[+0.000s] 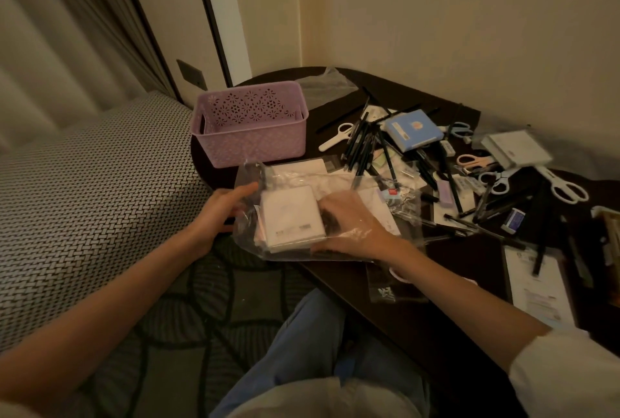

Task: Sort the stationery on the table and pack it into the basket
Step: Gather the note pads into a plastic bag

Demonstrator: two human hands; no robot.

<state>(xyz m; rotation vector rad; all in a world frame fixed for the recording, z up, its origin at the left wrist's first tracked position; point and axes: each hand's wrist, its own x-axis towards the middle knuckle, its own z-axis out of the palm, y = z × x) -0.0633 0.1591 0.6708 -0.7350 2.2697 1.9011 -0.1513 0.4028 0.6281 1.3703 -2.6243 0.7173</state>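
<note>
Dark desk in a cream-walled corner

The dark desk (385, 287) sits in a corner of cream walls, with a woven-patterned seat beside the left hand (218, 213). That hand grips the edge of a clear plastic bag (285, 216) holding white pads; the right hand (352, 226) is inside the bag, how its fingers lie unclear. Beyond both hands stands the lilac basket (250, 124); right of them lie scattered pens (360, 146) and scissors (567, 188)
</note>
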